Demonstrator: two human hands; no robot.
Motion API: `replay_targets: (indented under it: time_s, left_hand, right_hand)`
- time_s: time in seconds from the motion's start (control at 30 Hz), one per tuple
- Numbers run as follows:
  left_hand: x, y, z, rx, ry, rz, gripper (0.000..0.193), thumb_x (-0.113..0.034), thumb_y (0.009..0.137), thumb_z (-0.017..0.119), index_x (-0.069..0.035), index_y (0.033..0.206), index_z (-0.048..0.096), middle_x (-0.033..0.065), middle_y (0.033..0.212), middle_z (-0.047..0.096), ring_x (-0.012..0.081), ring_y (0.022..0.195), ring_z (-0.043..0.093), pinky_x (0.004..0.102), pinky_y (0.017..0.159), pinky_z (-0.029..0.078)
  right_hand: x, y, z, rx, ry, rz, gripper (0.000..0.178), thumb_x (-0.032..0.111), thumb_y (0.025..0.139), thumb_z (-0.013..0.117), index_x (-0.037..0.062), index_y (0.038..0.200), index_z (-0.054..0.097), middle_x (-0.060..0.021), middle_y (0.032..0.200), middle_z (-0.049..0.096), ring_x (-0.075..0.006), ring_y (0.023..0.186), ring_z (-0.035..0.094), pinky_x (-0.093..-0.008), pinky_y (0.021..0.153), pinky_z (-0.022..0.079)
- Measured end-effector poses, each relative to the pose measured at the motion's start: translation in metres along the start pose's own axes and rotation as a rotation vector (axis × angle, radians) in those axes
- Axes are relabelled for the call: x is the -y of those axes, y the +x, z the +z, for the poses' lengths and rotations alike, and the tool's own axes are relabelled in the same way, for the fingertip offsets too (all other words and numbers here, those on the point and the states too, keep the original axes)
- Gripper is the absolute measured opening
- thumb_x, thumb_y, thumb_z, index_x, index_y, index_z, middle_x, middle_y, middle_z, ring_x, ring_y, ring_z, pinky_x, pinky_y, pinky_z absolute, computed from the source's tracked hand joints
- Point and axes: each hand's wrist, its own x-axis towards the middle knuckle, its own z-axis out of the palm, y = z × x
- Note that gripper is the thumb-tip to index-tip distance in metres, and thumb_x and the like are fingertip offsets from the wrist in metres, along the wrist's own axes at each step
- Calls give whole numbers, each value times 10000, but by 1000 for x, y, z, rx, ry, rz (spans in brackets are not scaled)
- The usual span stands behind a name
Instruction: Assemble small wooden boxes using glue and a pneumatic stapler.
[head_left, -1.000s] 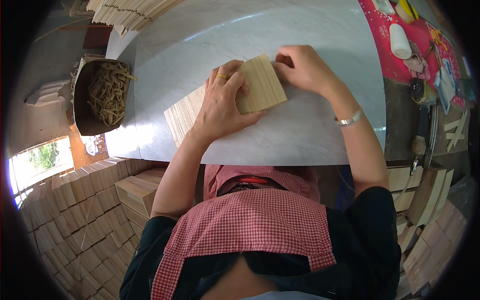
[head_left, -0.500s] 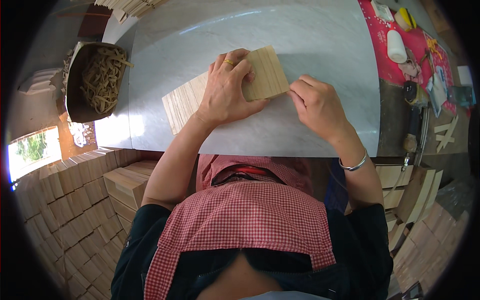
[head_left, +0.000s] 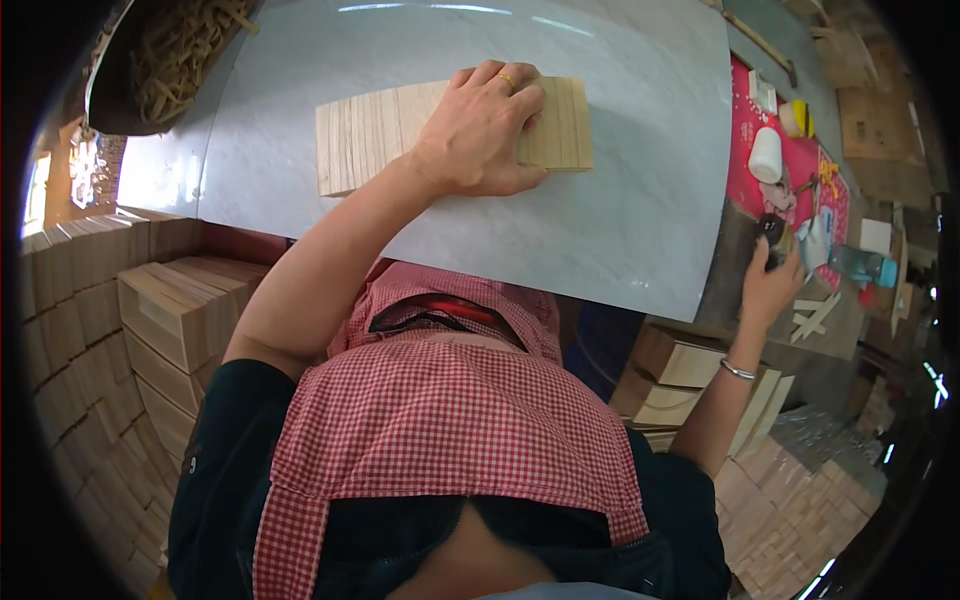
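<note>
A long pale wooden block (head_left: 375, 125) with a striped grain lies flat on the grey marbled tabletop (head_left: 620, 220). My left hand (head_left: 480, 130) spans its upper side, with the thumb along the near edge and the fingers over the far edge. Over at the right, beyond the tabletop's edge, my right hand (head_left: 772, 285) has its thumb and fingers around a black hand tool (head_left: 772, 230) with a rounded head. Most of the tool's body is hidden by the hand.
A box of curled wood strips (head_left: 165, 75) stands at the far left. On a red mat (head_left: 742, 180) at right are a white bottle (head_left: 766, 155) and a yellow tape roll (head_left: 797, 118). A clear bottle (head_left: 862, 265) lies nearby. Stacked wooden blocks (head_left: 70, 300) fill the lower left.
My right hand has left the block's right end and moved right to the black tool. The block, under my left hand, has turned nearly level. The whole view has swung to the right.
</note>
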Motion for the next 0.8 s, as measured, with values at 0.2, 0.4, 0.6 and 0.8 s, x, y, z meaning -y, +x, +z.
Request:
replay_targets:
  time_s: [0.2, 0.4, 0.6, 0.8]
  left_hand:
    - [5, 0, 10, -52, 0, 30, 489, -400, 664, 769, -57, 986, 638, 132, 1259, 583, 304, 1114, 533, 418, 1008, 401]
    - [5, -1, 18, -92, 19, 27, 558, -428, 664, 770, -45, 1056, 669, 126, 1212, 606, 291, 1063, 551, 411, 990, 411]
    - [8, -2, 21, -103, 59, 0, 567, -453, 659, 773, -53, 1050, 680, 119, 1151, 633, 283, 1004, 566, 403, 954, 424]
    - [7, 0, 23, -121, 61, 6, 565, -458, 652, 781, -66, 1048, 685, 116, 1121, 642, 277, 991, 569, 398, 934, 429]
  right_hand:
    - [-107, -32, 39, 428, -106, 270, 565, 321, 833, 751, -47, 1223, 572, -235, 1005, 673, -392, 821, 650, -468, 779, 528]
    - [-87, 11, 8, 570, 142, 617, 438, 267, 839, 751, -64, 1090, 612, -160, 786, 652, -260, 554, 594, -376, 547, 521]
    - [46, 25, -97, 569, 509, 561, 308, 210, 855, 757, -49, 969, 636, -56, 622, 576, -116, 405, 470, -250, 390, 410]
    - [164, 19, -149, 762, 702, 333, 246, 176, 859, 769, -23, 940, 649, -21, 618, 579, -92, 427, 470, -228, 394, 406]
